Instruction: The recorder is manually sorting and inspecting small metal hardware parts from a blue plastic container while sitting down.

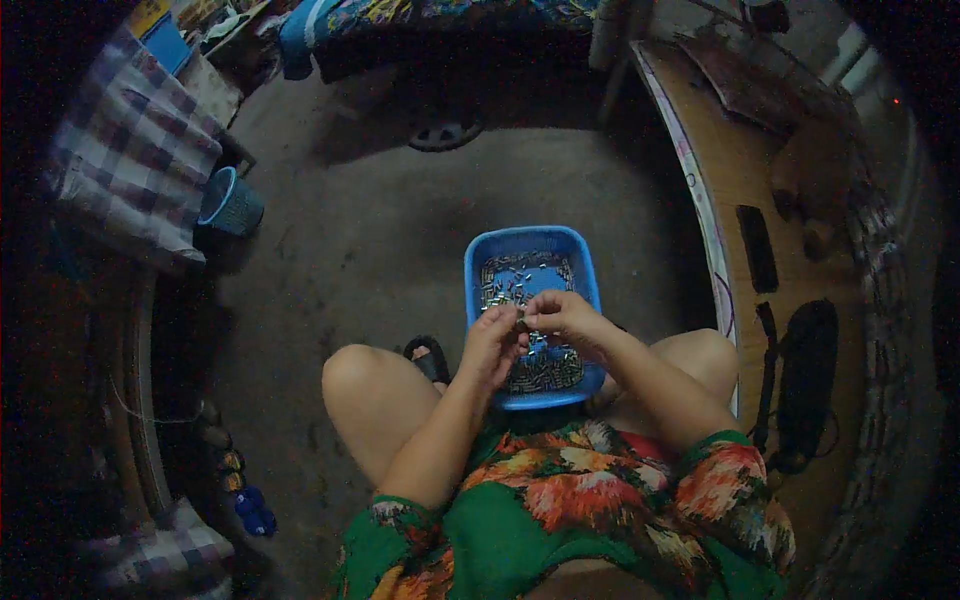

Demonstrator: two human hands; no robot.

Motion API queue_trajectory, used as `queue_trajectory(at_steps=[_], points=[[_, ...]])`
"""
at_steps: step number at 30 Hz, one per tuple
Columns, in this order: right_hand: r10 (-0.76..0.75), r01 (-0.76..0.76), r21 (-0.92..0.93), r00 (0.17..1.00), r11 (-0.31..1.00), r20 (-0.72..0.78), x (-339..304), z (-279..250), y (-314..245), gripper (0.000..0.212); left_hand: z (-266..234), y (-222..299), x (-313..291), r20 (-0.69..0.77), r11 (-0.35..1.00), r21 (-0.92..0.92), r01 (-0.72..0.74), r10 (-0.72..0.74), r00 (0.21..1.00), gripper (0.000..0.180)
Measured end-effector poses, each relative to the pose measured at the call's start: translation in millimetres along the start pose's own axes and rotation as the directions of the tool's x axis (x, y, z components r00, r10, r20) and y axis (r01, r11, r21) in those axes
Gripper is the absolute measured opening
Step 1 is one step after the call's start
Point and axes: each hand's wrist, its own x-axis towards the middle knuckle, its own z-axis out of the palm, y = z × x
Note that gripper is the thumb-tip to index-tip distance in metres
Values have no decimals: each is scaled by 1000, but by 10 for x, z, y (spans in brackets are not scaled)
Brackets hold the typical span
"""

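Observation:
Between my knees stands a blue plastic basin (483,243) holding a great many small shiny metal pieces (545,368), too small to name by kind. Over its middle my left hand (492,345) is closed, fingers curled and thumb toward the right. My right hand (565,318) meets it with thumb and forefinger pinched together at the left fingertips. A tiny piece seems to sit where the fingertips meet, but I cannot make out what it is. Part of the basin's contents is hidden under both hands.
To the right runs a long wooden surface (715,200) with dark objects lying on it. A blue bin (232,205) stands at the left beside a hanging checked cloth (140,150). A bed with a patterned cover (450,15) is at the far side.

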Motion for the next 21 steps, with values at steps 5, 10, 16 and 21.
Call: queue_trajectory(at_steps=[5, 10, 16, 21], points=[[-341, 288, -341, 934, 895, -108, 41, 2, 182, 18, 6, -35, 37, 38, 1000, -13, 26, -25, 999, 17], [-293, 250, -284, 949, 926, -118, 82, -32, 349, 15, -57, -133, 51, 51, 999, 36, 29, -30, 998, 16], [-68, 53, -102, 987, 993, -149, -19, -18, 149, 25, -64, -103, 22, 110, 999, 11, 30, -31, 993, 20], [-43, 10, -224, 989, 975, -141, 66, -80, 216, 33, -49, -85, 24, 109, 998, 35, 43, -47, 993, 24]])
